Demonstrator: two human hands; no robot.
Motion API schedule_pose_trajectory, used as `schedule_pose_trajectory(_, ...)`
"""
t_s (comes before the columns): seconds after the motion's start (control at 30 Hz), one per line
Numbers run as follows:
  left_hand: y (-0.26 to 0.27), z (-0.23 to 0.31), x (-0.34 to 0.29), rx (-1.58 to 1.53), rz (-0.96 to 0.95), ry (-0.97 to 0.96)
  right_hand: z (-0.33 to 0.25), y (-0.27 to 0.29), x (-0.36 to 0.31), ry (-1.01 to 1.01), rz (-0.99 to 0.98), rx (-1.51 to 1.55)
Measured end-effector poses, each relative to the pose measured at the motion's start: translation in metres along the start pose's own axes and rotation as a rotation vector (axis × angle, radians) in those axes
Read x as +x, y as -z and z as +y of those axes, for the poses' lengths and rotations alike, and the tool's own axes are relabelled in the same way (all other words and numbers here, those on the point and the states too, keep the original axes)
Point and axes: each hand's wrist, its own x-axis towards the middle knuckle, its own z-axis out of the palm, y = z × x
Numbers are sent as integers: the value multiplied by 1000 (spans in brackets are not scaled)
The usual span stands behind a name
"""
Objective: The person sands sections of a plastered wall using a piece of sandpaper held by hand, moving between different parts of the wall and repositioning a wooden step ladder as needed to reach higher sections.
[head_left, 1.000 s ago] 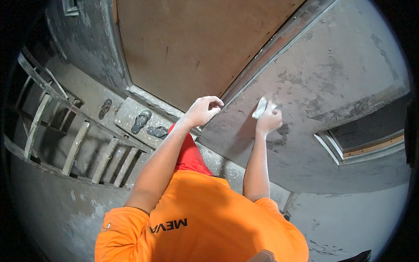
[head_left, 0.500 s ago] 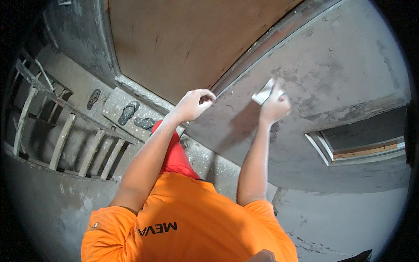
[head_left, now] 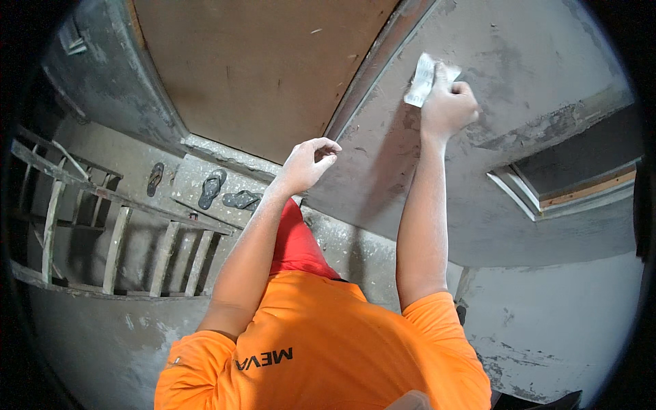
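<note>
My right hand point(head_left: 449, 106) is raised against the grey plastered wall point(head_left: 383, 160), its fingers closed on a folded sheet of sandpaper point(head_left: 421, 80). The sheet's white, faintly printed backing shows on both sides of the fingers; its face toward the wall is hidden. In mid-air near the lower corner of the brown door panel point(head_left: 266, 68), my left hand point(head_left: 309, 164) is loosely curled with a gap between thumb and fingers, and nothing shows in it. Pale dust coats both hands and forearms.
A wooden ladder point(head_left: 116, 249) stands at the left. Several dark sandals point(head_left: 212, 189) lie on the speckled step by the door's sill point(head_left: 225, 156). To the right, a framed opening point(head_left: 570, 184) is set into the wall.
My right hand has moved up the wall with the sandpaper, and the arm is stretched farther out. The left hand keeps its loose curl. The view has shifted a little.
</note>
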Motion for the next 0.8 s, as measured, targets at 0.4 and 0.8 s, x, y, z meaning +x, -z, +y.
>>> schedule_pose_trajectory(0.4, -9, 3, 8, -39, 99, -19, 107, -2, -72, -70, -172, -73)
schedule_pose_trajectory(0.8, -23, -2, 6, -30, 92, 35, 103, -16, -78, -268, -334, -144)
